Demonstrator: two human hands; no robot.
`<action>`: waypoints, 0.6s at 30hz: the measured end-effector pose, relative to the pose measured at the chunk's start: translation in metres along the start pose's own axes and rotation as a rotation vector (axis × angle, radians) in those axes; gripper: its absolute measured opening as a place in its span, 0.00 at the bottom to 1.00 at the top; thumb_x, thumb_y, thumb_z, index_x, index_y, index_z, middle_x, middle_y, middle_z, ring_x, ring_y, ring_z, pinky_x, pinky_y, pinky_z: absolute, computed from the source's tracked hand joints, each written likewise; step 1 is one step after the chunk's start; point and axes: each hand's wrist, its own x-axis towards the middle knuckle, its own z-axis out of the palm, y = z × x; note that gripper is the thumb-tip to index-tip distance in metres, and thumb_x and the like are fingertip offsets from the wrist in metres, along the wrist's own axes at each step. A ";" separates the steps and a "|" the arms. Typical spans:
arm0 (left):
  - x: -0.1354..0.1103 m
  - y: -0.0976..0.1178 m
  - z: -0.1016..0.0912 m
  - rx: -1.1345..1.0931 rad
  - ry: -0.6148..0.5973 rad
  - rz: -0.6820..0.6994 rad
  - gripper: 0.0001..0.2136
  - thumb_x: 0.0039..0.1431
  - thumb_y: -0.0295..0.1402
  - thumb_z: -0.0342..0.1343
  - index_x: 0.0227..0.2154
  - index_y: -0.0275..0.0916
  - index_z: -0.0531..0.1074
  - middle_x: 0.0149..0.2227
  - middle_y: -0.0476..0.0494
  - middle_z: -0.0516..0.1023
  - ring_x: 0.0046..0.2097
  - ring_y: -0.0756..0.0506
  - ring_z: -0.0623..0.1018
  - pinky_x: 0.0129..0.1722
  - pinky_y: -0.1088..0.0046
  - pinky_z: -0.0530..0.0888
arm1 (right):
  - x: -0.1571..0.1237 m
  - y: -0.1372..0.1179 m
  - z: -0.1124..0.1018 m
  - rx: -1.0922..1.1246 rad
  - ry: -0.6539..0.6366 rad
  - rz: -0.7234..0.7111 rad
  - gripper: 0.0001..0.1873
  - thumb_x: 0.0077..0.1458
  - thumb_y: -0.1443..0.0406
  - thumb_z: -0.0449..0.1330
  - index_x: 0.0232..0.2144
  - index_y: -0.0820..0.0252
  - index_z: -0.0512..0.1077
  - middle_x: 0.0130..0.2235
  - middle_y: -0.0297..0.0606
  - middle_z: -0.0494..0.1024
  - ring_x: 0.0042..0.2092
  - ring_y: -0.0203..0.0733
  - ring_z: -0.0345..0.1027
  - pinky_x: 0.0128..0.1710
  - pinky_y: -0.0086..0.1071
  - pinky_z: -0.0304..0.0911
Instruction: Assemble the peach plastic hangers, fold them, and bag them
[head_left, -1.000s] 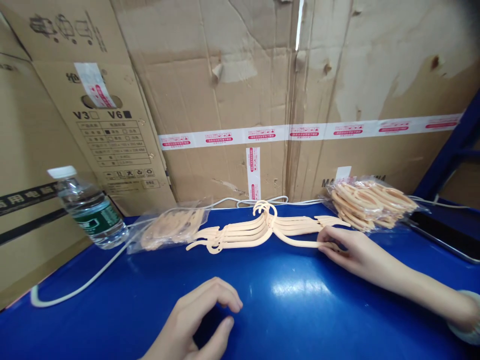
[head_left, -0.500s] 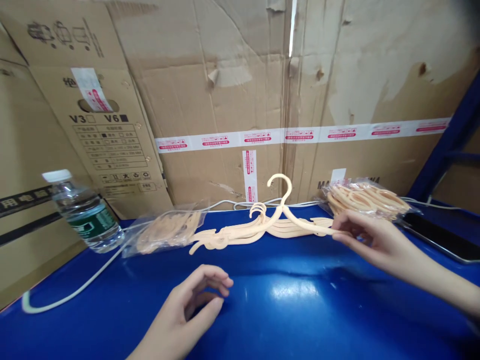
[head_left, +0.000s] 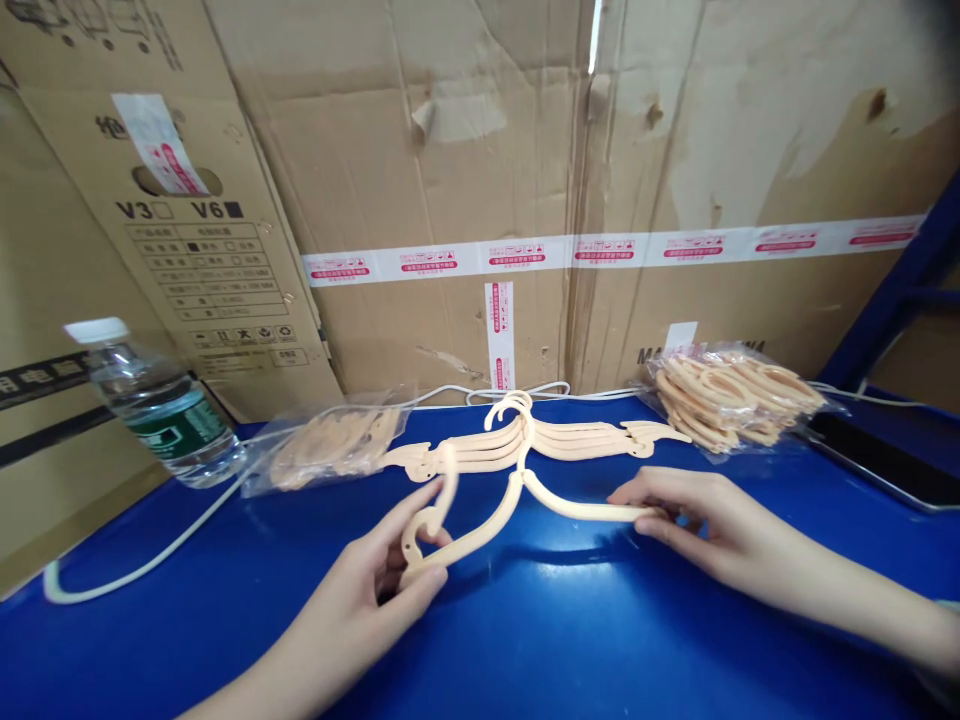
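A cream plastic clothes hanger (head_left: 482, 524) is held between both hands, its hook pointing up and away from me. My left hand (head_left: 375, 570) grips its left end, where a curved end piece bends upward. The right arm of the hanger is pinched by my right hand (head_left: 682, 515), thumb below and fingers above. Just behind lies a stack of similar hangers (head_left: 577, 441), spread wide on the blue tabletop (head_left: 570, 620), their hooks bunched at the middle. The held hanger's hook overlaps those hooks in the view.
Clear bags of folded hanger parts lie at left (head_left: 337, 448) and right (head_left: 739, 395). A water bottle (head_left: 161, 410) stands at the left beside a white cable (head_left: 150, 585). A black phone (head_left: 885, 462) rests at right. Cardboard (head_left: 435, 330) walls the back.
My right hand has brought the hanger nearer and lower, away from the stack. My left hand, empty before, has closed on its left end.
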 end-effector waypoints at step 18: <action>0.003 0.002 0.000 -0.054 0.039 -0.002 0.21 0.62 0.50 0.55 0.53 0.44 0.71 0.32 0.48 0.79 0.28 0.49 0.71 0.29 0.76 0.70 | -0.008 0.008 0.002 -0.836 0.366 -0.360 0.15 0.64 0.75 0.47 0.47 0.64 0.70 0.46 0.51 0.76 0.38 0.49 0.76 0.29 0.36 0.70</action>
